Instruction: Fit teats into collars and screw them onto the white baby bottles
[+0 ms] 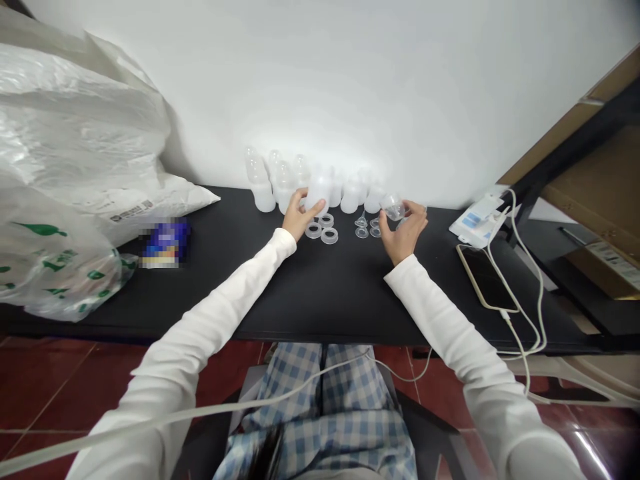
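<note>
My left hand is closed round a frosted white baby bottle near the wall. In my right hand is a clear domed bottle cap, gripped between thumb and fingers. Several capped baby bottles stand to the left of my left hand. Between my hands, further frosted bottles without domes stand in a row. White collar rings lie on the table by my left hand. Clear bottle teats sit close to my right hand, which partly hides the things behind it.
Plastic bags and a blue packet occupy the left of the black table. At the right lie a phone on a white cable and a white-and-blue package. Cardboard boxes stand beyond. Another cable crosses my lap.
</note>
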### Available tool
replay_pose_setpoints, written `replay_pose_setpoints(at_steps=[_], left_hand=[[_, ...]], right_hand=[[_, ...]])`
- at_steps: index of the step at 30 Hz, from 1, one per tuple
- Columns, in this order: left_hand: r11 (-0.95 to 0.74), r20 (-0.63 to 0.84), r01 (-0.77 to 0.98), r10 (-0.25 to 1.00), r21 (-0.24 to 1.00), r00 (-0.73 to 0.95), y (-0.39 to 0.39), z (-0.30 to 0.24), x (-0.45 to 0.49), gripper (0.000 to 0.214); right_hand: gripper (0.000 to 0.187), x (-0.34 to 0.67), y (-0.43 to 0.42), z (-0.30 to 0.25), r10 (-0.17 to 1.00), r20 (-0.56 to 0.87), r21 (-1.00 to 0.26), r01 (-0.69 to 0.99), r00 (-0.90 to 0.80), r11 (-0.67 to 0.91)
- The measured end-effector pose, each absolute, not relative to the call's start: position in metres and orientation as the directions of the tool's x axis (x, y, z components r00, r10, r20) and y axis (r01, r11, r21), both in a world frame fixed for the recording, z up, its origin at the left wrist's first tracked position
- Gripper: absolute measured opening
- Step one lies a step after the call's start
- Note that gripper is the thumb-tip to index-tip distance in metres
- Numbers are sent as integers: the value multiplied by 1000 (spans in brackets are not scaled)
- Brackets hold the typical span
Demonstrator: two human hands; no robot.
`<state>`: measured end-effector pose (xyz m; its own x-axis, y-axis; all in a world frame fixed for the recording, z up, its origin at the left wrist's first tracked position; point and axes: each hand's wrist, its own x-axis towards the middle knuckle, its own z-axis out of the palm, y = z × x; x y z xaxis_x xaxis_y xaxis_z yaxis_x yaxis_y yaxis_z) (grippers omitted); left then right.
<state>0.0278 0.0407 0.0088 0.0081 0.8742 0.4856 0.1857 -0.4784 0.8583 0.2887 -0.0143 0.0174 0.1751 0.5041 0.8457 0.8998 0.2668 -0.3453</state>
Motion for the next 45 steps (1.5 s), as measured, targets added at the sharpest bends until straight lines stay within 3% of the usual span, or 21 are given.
replay_pose_setpoints(at_steps=[5,11,15,20,26,29,34,45], left_hand=[[-376,435,403,898,834,-63,64,15,48,48],[-286,357,453,931,844,-77,103,5,71,41],[-231,330,543,940,807,-91,108,-2,84,58],[-183,302,602,948,777,-102,103,-4,94,101],[-243,294,526,956,815,-13,121,1,93,124],[-267,284,474,958,839,37,122,8,93,116],[-191,138,556,981,809,137,106,27,109,101],[-126,30,340,961,932,275,121,28,142,107]], right_hand=[[49,289,-13,17,528,827,-376,887,191,268],[47,289,-11,15,509,841,-355,897,184,262],[46,290,-10,15,525,833,-358,895,176,267],[49,290,-10,15,565,801,-397,881,197,256],[48,291,-12,18,568,795,-406,881,210,242],[47,291,-12,20,561,798,-405,884,218,233],[46,291,-13,23,563,794,-405,891,230,208],[47,292,-12,22,584,781,-413,885,222,215]])
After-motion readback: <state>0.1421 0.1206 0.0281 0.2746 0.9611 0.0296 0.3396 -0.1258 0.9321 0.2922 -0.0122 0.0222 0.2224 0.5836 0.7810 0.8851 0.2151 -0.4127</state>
